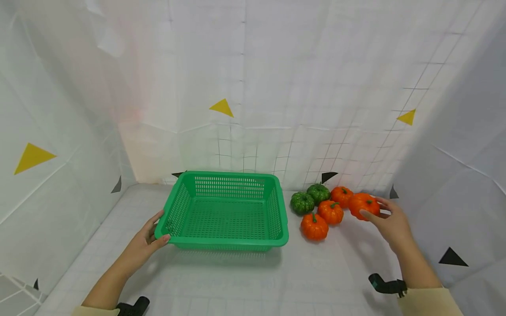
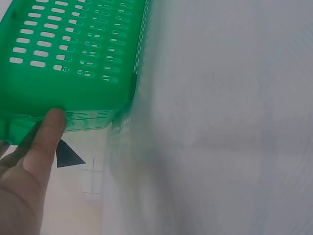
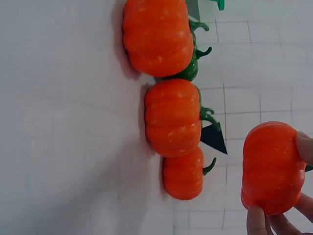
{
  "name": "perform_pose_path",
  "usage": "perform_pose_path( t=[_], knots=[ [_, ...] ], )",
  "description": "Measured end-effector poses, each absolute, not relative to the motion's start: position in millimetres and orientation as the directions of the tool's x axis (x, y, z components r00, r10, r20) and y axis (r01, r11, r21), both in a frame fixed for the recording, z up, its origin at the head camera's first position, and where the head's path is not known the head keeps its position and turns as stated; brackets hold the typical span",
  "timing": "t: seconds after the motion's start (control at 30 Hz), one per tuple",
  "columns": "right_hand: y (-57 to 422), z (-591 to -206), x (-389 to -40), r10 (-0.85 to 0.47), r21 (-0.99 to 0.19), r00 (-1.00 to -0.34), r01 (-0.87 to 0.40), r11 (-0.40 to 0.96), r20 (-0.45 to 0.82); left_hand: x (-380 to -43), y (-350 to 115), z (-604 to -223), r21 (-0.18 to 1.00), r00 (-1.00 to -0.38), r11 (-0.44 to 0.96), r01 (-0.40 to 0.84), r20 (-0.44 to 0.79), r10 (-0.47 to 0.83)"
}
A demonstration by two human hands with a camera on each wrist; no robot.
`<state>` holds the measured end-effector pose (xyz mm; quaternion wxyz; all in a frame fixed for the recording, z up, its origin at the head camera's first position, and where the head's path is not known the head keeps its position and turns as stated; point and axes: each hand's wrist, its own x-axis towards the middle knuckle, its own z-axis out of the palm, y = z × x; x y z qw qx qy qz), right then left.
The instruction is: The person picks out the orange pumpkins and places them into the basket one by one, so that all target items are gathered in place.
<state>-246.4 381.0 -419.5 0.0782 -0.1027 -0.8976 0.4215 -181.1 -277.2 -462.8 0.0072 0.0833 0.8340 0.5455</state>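
My left hand grips the near left corner of a green plastic basket, thumb at the front rim. In the left wrist view a finger lies against the wall of the basket. My right hand holds an orange toy pumpkin between thumb and fingers. The right wrist view shows that held pumpkin raised off the table. Left of it, three more orange pumpkins stand on the table with two dark green pumpkins. Nothing lies inside the basket.
A white-covered table meets white sheet walls at the back and both sides. Yellow triangles and black triangles mark the sheets. The pumpkin group stands just right of the basket, near the back wall.
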Motion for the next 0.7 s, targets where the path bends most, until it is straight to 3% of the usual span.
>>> perform_pose_path(
  t=[0.7],
  knots=[
    [319,-390,-227,0.087,-0.758,-0.989,-0.037,0.651,0.123,-180,-276,-462,0.912,-0.987,0.389,0.131,0.083,0.138]
  ],
)
